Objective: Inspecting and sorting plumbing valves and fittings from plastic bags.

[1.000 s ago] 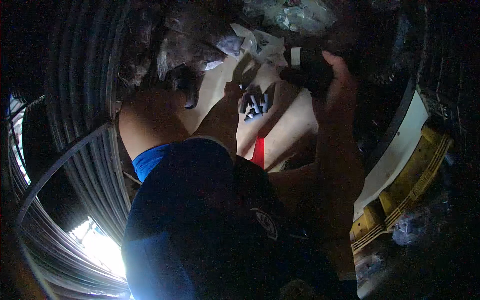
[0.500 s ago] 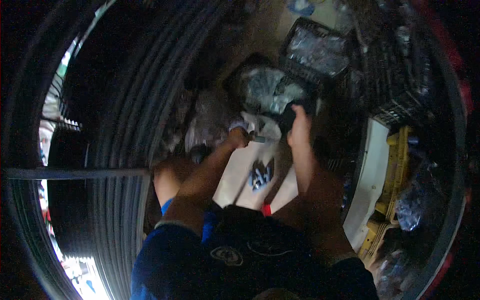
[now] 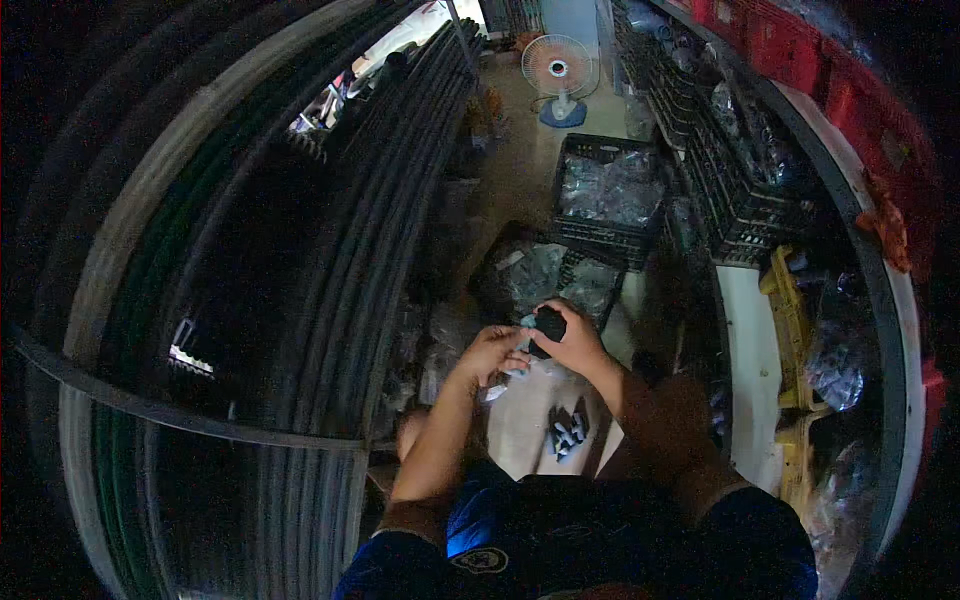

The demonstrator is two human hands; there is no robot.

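Observation:
My right hand (image 3: 577, 345) is closed around a round black part (image 3: 548, 326). My left hand (image 3: 491, 357) meets it from the left, its fingertips pinched on a small pale blue-grey piece (image 3: 527, 322) against the black part's side. Whether the two are joined I cannot tell. Below my left fingers shows a scrap of something pale, too blurred to name. On the light floor below my hands lies a small pile of grey and black pieces (image 3: 567, 435).
Just beyond my hands, a black crate (image 3: 492, 262) holds clear plastic bags; another black crate (image 3: 610, 142) stands behind it. A fan (image 3: 560, 70) is farther off. Long dark pipes (image 3: 330, 330) line the left; black crates (image 3: 745, 225) and yellow crates (image 3: 787, 340) stack at right.
My hands were apart, the left with a small grey piece, the right with the black part; now they meet. The view has tilted up, bringing the fan fully into sight.

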